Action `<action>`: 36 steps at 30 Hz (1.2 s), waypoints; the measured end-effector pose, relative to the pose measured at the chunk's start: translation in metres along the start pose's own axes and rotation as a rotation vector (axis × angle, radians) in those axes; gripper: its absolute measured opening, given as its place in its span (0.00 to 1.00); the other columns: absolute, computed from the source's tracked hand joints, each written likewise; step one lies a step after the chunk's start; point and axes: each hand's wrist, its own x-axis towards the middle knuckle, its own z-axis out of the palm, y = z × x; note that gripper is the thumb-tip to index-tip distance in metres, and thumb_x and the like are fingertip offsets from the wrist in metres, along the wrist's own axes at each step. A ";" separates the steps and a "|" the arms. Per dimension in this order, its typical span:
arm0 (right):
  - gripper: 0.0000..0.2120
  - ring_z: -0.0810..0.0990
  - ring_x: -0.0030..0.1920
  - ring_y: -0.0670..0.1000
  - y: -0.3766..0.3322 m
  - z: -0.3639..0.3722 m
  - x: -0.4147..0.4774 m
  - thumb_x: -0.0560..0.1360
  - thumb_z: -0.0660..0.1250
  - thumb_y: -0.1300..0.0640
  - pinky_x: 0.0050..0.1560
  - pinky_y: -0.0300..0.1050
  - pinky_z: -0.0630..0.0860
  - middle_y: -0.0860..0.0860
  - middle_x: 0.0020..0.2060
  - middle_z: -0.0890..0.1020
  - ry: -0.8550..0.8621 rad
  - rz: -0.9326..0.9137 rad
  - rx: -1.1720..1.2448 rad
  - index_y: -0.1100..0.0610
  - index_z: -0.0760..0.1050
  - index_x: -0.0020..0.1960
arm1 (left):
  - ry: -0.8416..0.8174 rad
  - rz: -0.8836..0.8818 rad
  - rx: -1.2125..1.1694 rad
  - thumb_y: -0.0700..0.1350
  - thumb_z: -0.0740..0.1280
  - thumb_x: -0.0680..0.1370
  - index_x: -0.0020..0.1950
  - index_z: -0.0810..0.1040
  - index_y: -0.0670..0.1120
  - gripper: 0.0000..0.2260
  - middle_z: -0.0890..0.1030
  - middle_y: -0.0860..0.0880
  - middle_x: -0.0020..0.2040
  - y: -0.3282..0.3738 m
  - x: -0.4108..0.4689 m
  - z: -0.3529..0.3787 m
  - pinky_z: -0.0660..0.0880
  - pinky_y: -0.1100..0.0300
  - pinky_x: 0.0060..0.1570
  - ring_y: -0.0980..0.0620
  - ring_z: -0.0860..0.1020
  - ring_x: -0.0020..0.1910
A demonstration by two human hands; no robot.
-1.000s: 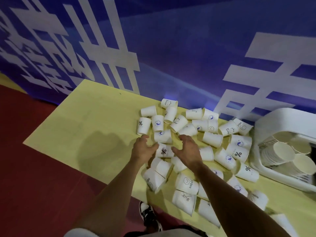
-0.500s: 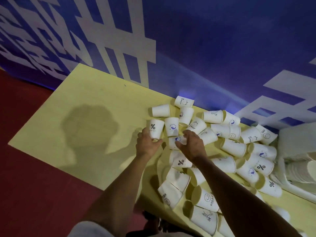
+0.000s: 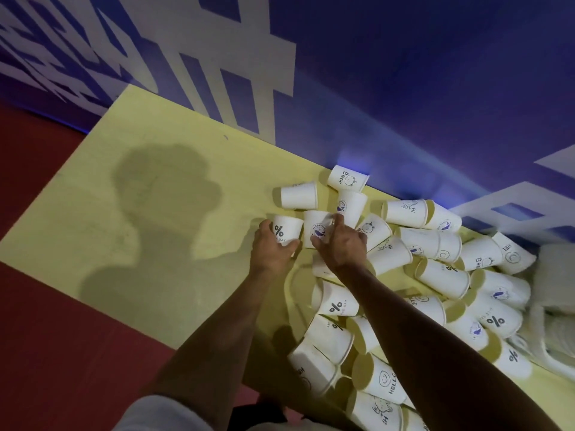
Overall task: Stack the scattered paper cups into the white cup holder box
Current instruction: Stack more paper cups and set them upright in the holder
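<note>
Yellow desk (image 3: 93, 219) holds many tipped cups (image 3: 404, 213). The left hand (image 3: 273, 253) grips the percent cup (image 3: 287, 227); the right hand (image 3: 342, 247) pinches the whale cup (image 3: 315, 228). Best slide one gently, straight inside the other.

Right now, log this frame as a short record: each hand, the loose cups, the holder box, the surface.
left hand: grips the % cup at the pile's left edge
right hand: thumb and fingers round the blue-logo cup, right beside the % cup
scattered cups: many, mostly on their sides, spread to the right of both hands
white cup holder box: at right edge of view, blurred, contents unclear
surface: yellow table
backdrop: blue banner with white characters
</note>
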 end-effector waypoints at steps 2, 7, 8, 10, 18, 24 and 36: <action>0.26 0.80 0.56 0.60 0.001 0.004 -0.001 0.76 0.66 0.42 0.61 0.52 0.68 0.58 0.54 0.83 -0.002 -0.012 0.015 0.56 0.66 0.66 | 0.001 -0.011 -0.002 0.51 0.78 0.69 0.70 0.68 0.41 0.35 0.77 0.41 0.61 -0.003 0.002 0.002 0.76 0.49 0.55 0.41 0.78 0.58; 0.27 0.80 0.57 0.61 0.000 0.002 -0.006 0.74 0.70 0.44 0.62 0.54 0.70 0.58 0.53 0.82 -0.035 -0.052 0.120 0.59 0.68 0.65 | -0.008 -0.008 -0.063 0.49 0.77 0.70 0.64 0.71 0.43 0.27 0.80 0.44 0.57 -0.002 -0.004 -0.004 0.71 0.59 0.45 0.46 0.80 0.50; 0.27 0.80 0.56 0.61 -0.001 0.001 -0.007 0.74 0.70 0.44 0.62 0.54 0.71 0.58 0.53 0.83 -0.036 -0.065 0.145 0.59 0.69 0.65 | -0.011 -0.001 -0.083 0.49 0.77 0.71 0.65 0.71 0.44 0.27 0.80 0.46 0.56 0.000 -0.005 -0.007 0.71 0.60 0.46 0.47 0.80 0.50; 0.27 0.80 0.55 0.60 -0.003 -0.004 -0.011 0.73 0.72 0.44 0.60 0.55 0.74 0.57 0.52 0.83 -0.030 -0.081 0.228 0.59 0.70 0.65 | -0.026 0.021 -0.114 0.48 0.77 0.71 0.67 0.70 0.45 0.28 0.81 0.48 0.56 0.004 -0.009 -0.013 0.72 0.60 0.46 0.49 0.80 0.49; 0.29 0.80 0.56 0.59 -0.010 -0.026 -0.042 0.71 0.77 0.49 0.54 0.52 0.77 0.57 0.56 0.81 0.043 -0.072 0.428 0.61 0.69 0.64 | -0.066 0.136 -0.205 0.47 0.77 0.71 0.67 0.69 0.51 0.28 0.77 0.56 0.53 0.006 -0.033 -0.038 0.76 0.58 0.49 0.51 0.80 0.51; 0.30 0.78 0.57 0.50 0.011 -0.041 -0.076 0.68 0.79 0.48 0.57 0.49 0.77 0.47 0.57 0.79 0.095 -0.072 0.624 0.52 0.70 0.65 | -0.162 0.202 -0.265 0.48 0.78 0.67 0.66 0.68 0.55 0.31 0.78 0.56 0.58 0.012 -0.057 -0.038 0.79 0.56 0.51 0.53 0.81 0.52; 0.28 0.77 0.53 0.46 0.107 -0.071 -0.148 0.68 0.79 0.50 0.50 0.42 0.74 0.44 0.53 0.77 0.299 -0.065 0.663 0.49 0.68 0.61 | -0.265 0.295 -0.178 0.46 0.78 0.69 0.70 0.67 0.53 0.32 0.77 0.53 0.60 0.040 -0.133 0.029 0.79 0.50 0.57 0.51 0.79 0.56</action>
